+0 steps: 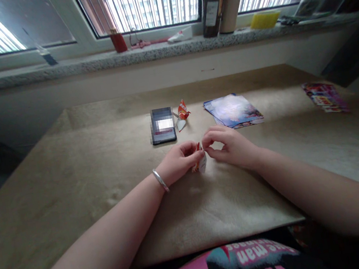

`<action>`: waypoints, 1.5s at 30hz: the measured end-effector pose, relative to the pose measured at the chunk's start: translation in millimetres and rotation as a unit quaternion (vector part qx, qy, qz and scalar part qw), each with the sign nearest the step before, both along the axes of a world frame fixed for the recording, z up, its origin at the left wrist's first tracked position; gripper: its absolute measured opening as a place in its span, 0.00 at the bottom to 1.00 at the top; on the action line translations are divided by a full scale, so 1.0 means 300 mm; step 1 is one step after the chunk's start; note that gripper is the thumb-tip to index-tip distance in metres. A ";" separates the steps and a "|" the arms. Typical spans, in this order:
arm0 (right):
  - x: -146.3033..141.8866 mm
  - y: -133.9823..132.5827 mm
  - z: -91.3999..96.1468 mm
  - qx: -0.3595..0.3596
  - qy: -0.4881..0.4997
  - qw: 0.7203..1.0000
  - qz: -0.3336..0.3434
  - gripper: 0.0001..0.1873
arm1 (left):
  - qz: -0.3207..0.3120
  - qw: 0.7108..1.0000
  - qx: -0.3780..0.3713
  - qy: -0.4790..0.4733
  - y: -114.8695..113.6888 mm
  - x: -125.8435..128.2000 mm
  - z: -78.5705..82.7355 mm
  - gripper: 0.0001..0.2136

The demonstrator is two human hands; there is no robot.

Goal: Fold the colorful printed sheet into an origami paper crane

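Observation:
Between the thumb and fingers of my left hand is a small folded piece of red and white printed paper, its lower part hanging below the thumb. My right hand has its thumb and index fingertips drawn into a pinch, right at the paper's upper right edge. Whether that pinch grips the paper is too small to tell. Farther back on the table lies a crumpled or folded orange-red and white paper piece, beside a dark phone with a blurred screen.
A stack of blue-purple printed sheets lies behind my right hand on the wooden-toned table. More colourful sheets are at the far right. The windowsill holds a red container, a dark lidded container and a yellow sponge-like block.

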State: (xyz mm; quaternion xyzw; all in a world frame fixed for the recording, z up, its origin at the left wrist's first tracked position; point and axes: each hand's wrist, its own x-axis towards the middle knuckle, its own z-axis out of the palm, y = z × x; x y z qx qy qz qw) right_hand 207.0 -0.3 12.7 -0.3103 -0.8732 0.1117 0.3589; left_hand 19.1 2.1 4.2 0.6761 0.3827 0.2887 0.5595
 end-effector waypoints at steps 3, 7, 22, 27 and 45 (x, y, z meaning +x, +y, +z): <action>0.001 0.001 -0.006 0.032 -0.019 0.999 -0.013 0.03 | 0.031 0.999 0.024 0.027 -0.005 0.006 -0.002 0.13; 0.003 0.001 -0.003 0.042 -0.036 0.998 -0.024 0.04 | 0.054 0.996 0.046 0.053 -0.009 0.008 -0.001 0.13; 0.008 0.011 -0.009 0.011 -0.003 1.000 -0.023 0.04 | 0.082 0.993 0.074 0.047 -0.014 0.007 0.010 0.14; 0.007 0.014 -0.020 0.020 -0.005 0.999 -0.029 0.03 | 0.081 0.991 0.091 0.053 -0.005 0.007 -0.002 0.13; -0.014 -0.008 -0.015 0.051 -0.049 0.996 -0.061 0.05 | 0.124 0.989 0.076 0.031 -0.011 0.016 0.006 0.11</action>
